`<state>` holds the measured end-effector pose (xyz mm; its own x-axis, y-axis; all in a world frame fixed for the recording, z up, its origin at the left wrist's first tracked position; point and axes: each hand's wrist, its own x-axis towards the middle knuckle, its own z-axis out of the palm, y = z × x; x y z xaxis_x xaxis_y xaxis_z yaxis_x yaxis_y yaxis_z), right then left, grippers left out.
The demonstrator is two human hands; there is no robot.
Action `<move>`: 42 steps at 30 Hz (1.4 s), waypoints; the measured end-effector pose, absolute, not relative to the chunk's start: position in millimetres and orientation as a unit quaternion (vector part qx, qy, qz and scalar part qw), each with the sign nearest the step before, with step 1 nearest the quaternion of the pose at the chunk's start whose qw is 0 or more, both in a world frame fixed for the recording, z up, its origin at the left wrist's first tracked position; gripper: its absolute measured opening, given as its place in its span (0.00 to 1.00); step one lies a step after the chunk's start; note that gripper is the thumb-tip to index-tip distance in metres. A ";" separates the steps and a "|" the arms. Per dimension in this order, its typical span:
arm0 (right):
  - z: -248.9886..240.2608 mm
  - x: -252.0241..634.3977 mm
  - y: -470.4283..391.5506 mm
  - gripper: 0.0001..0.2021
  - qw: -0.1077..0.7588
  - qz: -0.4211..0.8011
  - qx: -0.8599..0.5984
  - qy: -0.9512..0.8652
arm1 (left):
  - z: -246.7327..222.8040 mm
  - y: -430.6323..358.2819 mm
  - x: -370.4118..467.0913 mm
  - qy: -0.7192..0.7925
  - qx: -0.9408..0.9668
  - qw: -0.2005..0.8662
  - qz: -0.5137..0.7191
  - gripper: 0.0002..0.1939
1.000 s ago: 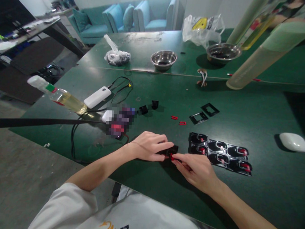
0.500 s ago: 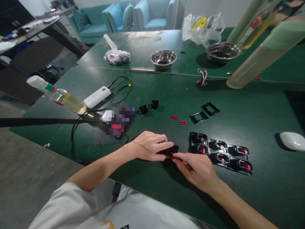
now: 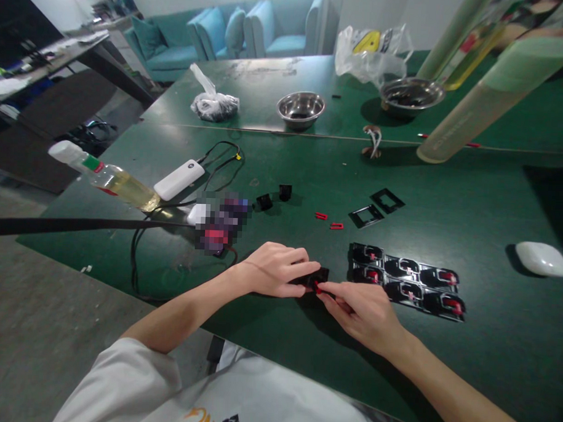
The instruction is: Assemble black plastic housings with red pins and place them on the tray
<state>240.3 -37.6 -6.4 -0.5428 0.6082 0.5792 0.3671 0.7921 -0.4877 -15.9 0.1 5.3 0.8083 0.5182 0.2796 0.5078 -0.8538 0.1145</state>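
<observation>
My left hand holds a small black plastic part down near the table's front edge, its fingers partly hiding it. From the right, my right hand pinches a small red clip against that part. Just beyond my right hand lie two rows of black assemblies with red pieces. Two loose red clips rest farther back, beside two flat black frames. Two black blocks sit to their left.
Leftward are a bottle of yellow liquid, a white power bank, cables and a blurred-out device. A white mouse is at right. Behind stand metal bowls, plastic bags and a tall green-capped bottle.
Hardly anything differs. Both hands stay at the black part with the red clip, and the view has shifted very slightly.
</observation>
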 end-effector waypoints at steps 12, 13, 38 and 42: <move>-7.0 240.3 -37.9 0.03 0.371 0.168 -0.286 -0.867 | 5.6 0.3 -16.2 0.265 0.949 0.012 0.170 0.19; -6.6 240.4 -37.9 0.03 0.371 0.168 -0.287 -0.867 | 5.4 0.4 -16.1 0.265 0.949 0.012 0.170 0.19; -5.2 239.6 -38.5 0.05 0.347 0.193 -0.301 -0.867 | 4.5 -0.2 -16.1 0.266 0.949 0.008 0.168 0.20; -6.7 239.7 -38.4 0.05 0.343 0.193 -0.303 -0.868 | 5.0 -0.1 -15.9 0.268 0.951 0.011 0.155 0.21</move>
<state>239.7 -38.4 -6.7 -0.5808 0.6584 0.4786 0.3937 0.7419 -0.5428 -15.9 -0.1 5.0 0.8087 0.5126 0.2887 0.5057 -0.8564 0.1040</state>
